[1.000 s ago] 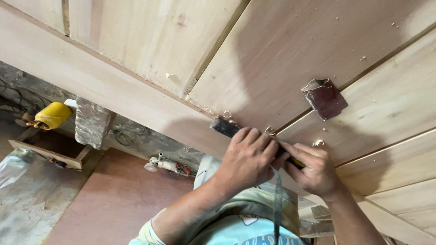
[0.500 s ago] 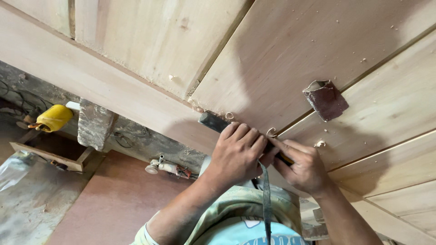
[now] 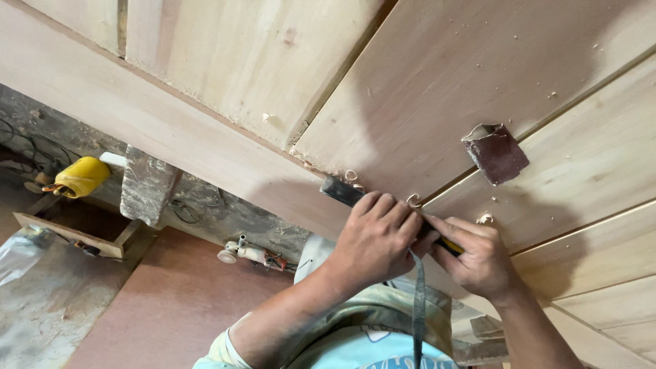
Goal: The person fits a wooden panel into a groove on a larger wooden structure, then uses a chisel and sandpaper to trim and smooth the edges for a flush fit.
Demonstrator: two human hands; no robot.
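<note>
While both hands are clamping the dark-bladed chisel (image 3: 345,192) at the panel joint near the wooden door's (image 3: 478,61) lower edge, left hand (image 3: 376,239) pressing the blade, right hand (image 3: 478,256) gripping the handle, keeping it flat and pushing shallow looks best.

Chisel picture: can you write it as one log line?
left hand on chisel | right hand grips handle | blade at panel groove | sandpaper nearby

Bare forearms, a pale short sleeve, and a light blue shirt under an olive-green apron.
</note>
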